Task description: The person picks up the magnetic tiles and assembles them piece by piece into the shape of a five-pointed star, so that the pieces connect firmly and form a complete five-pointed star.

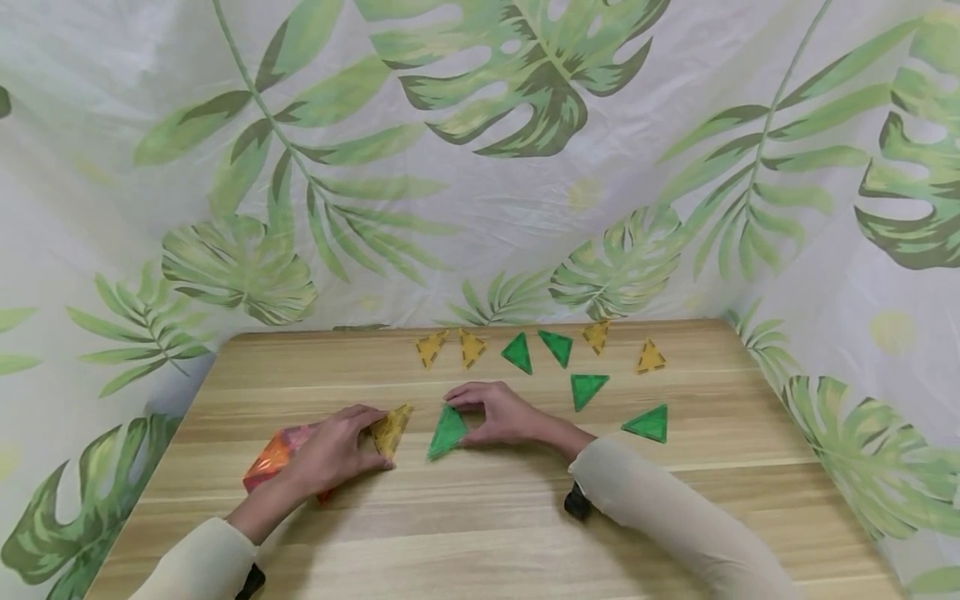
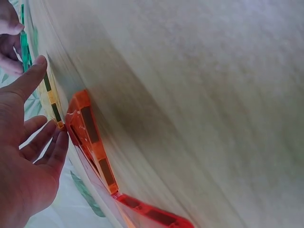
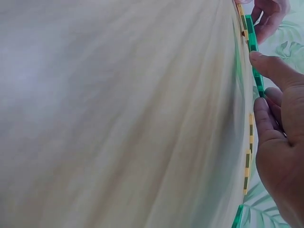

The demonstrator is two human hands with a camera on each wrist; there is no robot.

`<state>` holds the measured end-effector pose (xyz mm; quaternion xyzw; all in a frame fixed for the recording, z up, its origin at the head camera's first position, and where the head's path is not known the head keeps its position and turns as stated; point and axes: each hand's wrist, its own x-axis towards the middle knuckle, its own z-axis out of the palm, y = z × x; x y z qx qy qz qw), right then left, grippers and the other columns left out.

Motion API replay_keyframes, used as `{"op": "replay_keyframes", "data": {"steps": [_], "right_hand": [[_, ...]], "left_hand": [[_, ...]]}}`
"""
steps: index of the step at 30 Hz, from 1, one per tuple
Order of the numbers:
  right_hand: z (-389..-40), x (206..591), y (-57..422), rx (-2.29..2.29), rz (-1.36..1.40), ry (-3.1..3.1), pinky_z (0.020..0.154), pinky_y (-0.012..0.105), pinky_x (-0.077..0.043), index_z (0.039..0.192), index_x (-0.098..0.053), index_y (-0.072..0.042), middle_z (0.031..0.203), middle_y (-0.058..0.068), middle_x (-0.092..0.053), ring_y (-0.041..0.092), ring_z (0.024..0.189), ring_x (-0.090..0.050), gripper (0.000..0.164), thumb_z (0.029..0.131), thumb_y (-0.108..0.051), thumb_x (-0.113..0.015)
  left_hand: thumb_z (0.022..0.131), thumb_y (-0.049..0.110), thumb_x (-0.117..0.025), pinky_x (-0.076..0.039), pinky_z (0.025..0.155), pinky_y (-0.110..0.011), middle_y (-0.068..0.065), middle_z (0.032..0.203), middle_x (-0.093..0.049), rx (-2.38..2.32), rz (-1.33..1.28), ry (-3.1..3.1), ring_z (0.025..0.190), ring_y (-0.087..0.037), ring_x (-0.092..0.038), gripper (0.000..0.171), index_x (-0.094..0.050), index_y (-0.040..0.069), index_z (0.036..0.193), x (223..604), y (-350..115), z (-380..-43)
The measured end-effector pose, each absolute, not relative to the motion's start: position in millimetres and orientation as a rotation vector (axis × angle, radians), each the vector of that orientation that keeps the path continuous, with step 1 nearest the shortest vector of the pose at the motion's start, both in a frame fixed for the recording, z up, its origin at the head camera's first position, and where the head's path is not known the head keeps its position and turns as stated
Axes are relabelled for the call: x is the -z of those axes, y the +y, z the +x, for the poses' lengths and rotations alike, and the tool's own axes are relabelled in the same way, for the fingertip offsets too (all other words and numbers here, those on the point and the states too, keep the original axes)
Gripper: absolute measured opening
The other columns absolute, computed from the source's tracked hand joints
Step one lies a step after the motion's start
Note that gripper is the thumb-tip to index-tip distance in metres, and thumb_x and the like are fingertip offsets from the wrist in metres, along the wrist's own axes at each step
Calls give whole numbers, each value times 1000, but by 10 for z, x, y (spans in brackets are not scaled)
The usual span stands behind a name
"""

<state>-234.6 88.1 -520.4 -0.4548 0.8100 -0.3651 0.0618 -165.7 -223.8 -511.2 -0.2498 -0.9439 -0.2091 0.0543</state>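
Between thumb and fingers, my left hand point(image 1: 335, 450) pinches a yellow triangular magnetic tile point(image 1: 391, 431) by its edges, close over the table. My right hand point(image 1: 504, 414) holds a green triangular magnetic tile point(image 1: 447, 432) the same way, a short gap to the right of the yellow one. In the left wrist view the yellow tile point(image 2: 53, 102) shows edge-on, with dark strips along its rim. Partly hidden behind my left hand stands an orange and red structure of joined tiles point(image 1: 273, 458). The right wrist view shows the green tile point(image 3: 254, 52) on edge at my thumb tip.
Several loose triangles lie on the wooden table point(image 1: 480, 533): yellow tiles point(image 1: 471, 347) at the back left, green tiles point(image 1: 517, 352) in the middle, another green tile point(image 1: 649, 423) at the right. A leaf-printed cloth point(image 1: 495, 225) hangs behind and beside the table.
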Motion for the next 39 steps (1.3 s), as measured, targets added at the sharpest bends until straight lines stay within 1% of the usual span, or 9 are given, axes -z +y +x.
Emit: {"op": "replay_keyframes", "data": {"steps": [7,10,17,24,30,39], "right_hand": [[-2393,5227,732,1077,-1366,2434,101,19,-43,128,-64,-5,133,5,-60,9,125,-53,61,75,-24,-87],[-2398,5229,680,1045,-1358,2445,101,19,-43,128,-64,-6,134,4,-60,9,126,-52,60,75,-25,-86],[-2407,5240,573,950,-1382,2479,106,22,-39,128,-64,-9,134,1,-60,9,127,-51,61,76,-30,-85],[-2420,5281,510,930,-1386,2484,106,22,-40,129,-64,-10,133,-1,-60,8,127,-51,60,76,-30,-85],[-2416,5310,477,951,-1385,2471,105,22,-40,128,-64,-10,133,-1,-60,7,126,-51,59,77,-30,-84],[-2395,5290,390,881,-1357,2498,106,27,-39,130,-64,-13,136,-6,-59,8,126,-50,57,79,-33,-82]], "left_hand": [[65,49,-88,-55,84,-41,-7,117,-65,622,-754,-2872,104,-22,-64,77,-66,7,125,5117,-2207,-1650],[65,49,-88,-55,84,-42,-7,116,-66,612,-759,-2859,104,-23,-64,76,-67,7,124,5127,-2192,-1656],[65,51,-87,-55,83,-40,-6,114,-67,589,-797,-2830,102,-21,-64,74,-68,6,121,5148,-2171,-1676],[66,55,-85,-55,84,-39,-5,114,-66,585,-789,-2859,102,-20,-64,76,-67,8,123,5131,-2164,-1682],[64,53,-87,-56,82,-40,-6,112,-67,566,-782,-2842,101,-21,-64,76,-68,7,122,5147,-2154,-1669],[64,53,-87,-56,81,-40,-6,112,-67,557,-784,-2824,101,-22,-64,76,-68,7,120,5140,-2155,-1656]]}}
